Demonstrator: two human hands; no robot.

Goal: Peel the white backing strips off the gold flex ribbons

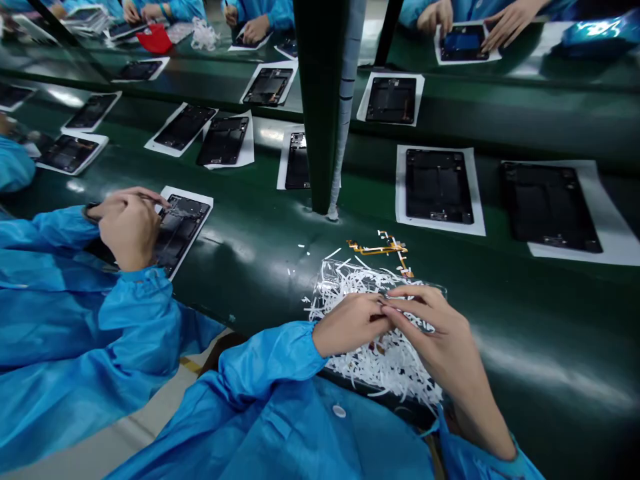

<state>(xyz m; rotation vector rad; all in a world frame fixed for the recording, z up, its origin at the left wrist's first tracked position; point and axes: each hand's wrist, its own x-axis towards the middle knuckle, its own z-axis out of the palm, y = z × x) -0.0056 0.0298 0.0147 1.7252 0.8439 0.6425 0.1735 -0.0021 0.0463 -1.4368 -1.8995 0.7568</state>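
Your left hand [354, 325] and right hand [443, 333] pinch a small piece [383, 304], too hidden to identify, above the tray [442, 289] of strips [400, 373], presumably so scraps drop inside, while the cables [380, 251] lie at twelve o'clock beside its far edge, apparently for easy reach.

Green bench [260, 253], a bit shiny, runs L to R. On it: white sheets [479, 207], most w/ a black panel [439, 187] on top; R-most panel [547, 207] sits partly off its sheet. Clear tray [441, 289] of white strips [405, 375] at nr edge, orange flex cables [387, 249] just beyond. Post [320, 107] stands approx mid.
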